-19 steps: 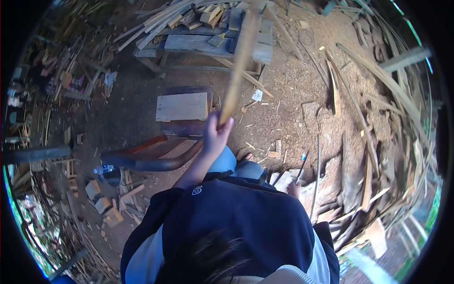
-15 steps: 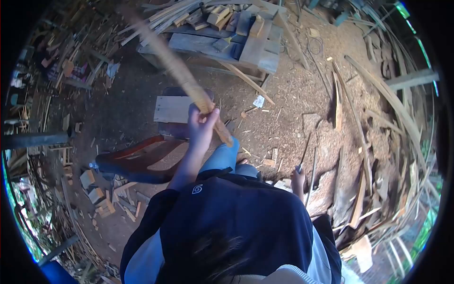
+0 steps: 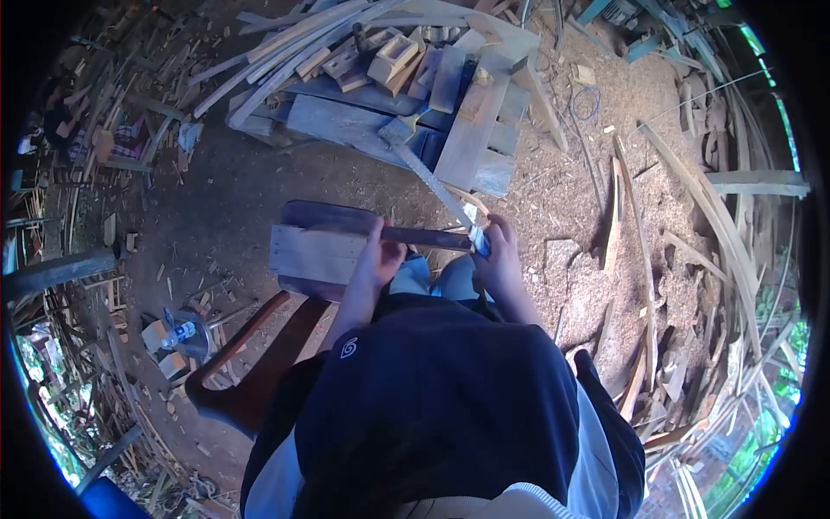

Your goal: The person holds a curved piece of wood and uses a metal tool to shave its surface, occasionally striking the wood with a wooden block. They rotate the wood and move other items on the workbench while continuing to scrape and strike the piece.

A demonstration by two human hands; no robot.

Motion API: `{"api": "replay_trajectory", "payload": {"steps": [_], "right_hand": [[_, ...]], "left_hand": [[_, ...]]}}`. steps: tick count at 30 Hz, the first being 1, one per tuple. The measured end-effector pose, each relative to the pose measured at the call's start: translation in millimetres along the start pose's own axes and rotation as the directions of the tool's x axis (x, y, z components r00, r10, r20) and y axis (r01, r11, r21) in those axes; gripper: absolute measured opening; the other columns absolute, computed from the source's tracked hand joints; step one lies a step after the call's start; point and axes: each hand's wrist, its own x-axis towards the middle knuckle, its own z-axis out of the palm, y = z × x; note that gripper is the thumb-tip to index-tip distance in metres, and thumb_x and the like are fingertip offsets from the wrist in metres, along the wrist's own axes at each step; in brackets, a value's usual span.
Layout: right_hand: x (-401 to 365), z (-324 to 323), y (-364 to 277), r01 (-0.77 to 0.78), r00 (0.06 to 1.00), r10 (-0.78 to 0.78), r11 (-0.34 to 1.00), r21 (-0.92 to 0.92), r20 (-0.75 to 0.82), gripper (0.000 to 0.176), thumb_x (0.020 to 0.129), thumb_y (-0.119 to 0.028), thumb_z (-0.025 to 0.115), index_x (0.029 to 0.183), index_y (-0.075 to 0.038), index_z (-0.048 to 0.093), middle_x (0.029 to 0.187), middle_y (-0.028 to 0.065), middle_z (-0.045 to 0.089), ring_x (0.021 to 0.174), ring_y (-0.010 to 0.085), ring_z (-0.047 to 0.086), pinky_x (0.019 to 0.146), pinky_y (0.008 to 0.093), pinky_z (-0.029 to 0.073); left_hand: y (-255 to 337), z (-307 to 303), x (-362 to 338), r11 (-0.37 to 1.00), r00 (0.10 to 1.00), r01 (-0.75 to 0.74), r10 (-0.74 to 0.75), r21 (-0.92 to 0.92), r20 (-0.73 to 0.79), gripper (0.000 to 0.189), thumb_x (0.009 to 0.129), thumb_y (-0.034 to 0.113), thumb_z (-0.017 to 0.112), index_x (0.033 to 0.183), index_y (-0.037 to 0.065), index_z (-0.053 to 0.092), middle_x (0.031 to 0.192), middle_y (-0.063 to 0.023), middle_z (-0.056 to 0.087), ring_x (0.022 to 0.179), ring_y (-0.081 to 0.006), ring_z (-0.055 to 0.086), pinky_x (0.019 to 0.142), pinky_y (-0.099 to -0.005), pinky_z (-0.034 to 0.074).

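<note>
Dark wooden strip (image 3: 428, 237) clenched in our left hand (image 3: 378, 257).
Our right hand (image 3: 500, 259) clenches a blue-handled metal tool (image 3: 478, 241); slipping, it could cut us.

The strip (image 3: 428, 237) gripped in your left hand (image 3: 378, 259) is dark wood, smooth and matt. The tool (image 3: 478, 242) your right hand (image 3: 501, 259) closes on has a blue handle that looks like glossy plastic. Beneath them, the board (image 3: 311, 253) is pale raw wood, dull and rough-sawn. The workbench (image 3: 346, 121) planks are grey, weathered wood. Your jacket (image 3: 432, 389) is matt navy cloth, and the ground (image 3: 588, 285) is loose sawdust.
</note>
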Motion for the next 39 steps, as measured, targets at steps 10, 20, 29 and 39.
{"api": "replay_trajectory", "payload": {"steps": [10, 20, 29, 39], "right_hand": [[138.0, -14.7, 133.2, -0.384, 0.669, 0.707, 0.068, 0.921, 0.227, 0.039, 0.101, -0.026, 0.052, 0.125, 0.003, 0.041, 0.114, 0.0248, 0.062, 0.093, 0.0343, 0.069, 0.077, 0.0434, 0.060], [164.9, -16.2, 230.1, -0.654, 0.559, 0.774, 0.190, 0.732, 0.298, 0.028, 0.097, -0.016, 0.056, 0.119, 0.000, 0.054, 0.101, 0.0132, 0.067, 0.083, 0.0227, 0.069, 0.068, 0.0325, 0.056], [155.0, 19.2, 232.0, -0.720, 0.569, 0.815, 0.428, 0.546, 0.110, 0.031, 0.097, -0.028, 0.061, 0.105, 0.001, 0.066, 0.085, 0.0104, 0.069, 0.078, 0.0181, 0.067, 0.069, 0.0318, 0.052], [158.0, 11.6, 153.9, -0.782, 0.573, 0.820, 0.541, 0.310, 0.013, 0.036, 0.100, -0.033, 0.055, 0.106, 0.001, 0.061, 0.070, 0.0132, 0.065, 0.062, 0.0217, 0.066, 0.058, 0.0391, 0.051]], "left_hand": [[-70.1, 161.9, 153.5, 0.995, 0.998, -0.063, 0.064, 0.081, -0.002, 0.046, 0.089, 0.050, 0.064, 0.117, 0.014, 0.061, 0.098, -0.0060, 0.065, 0.092, -0.0200, 0.066, 0.084, -0.0325, 0.058], [-59.9, 207.9, 216.1, 0.201, 0.902, 0.430, -0.127, 0.880, -0.412, 0.069, 0.103, 0.057, 0.024, 0.093, 0.001, 0.062, 0.072, -0.0086, 0.064, 0.067, -0.0228, 0.069, 0.053, -0.0337, 0.056], [-14.3, 237.2, 194.1, -0.901, 0.725, -0.301, -0.004, 0.311, 0.689, 0.045, 0.084, 0.047, 0.068, 0.108, 0.010, 0.057, 0.113, -0.0098, 0.054, 0.110, -0.0292, 0.051, 0.095, -0.0438, 0.040], [-43.5, 252.5, 273.2, -0.755, 0.436, -0.648, -0.476, -0.100, 0.764, 0.031, 0.087, 0.036, 0.065, 0.109, 0.015, 0.059, 0.100, -0.0031, 0.057, 0.099, -0.0233, 0.056, 0.086, -0.0376, 0.047]]}}
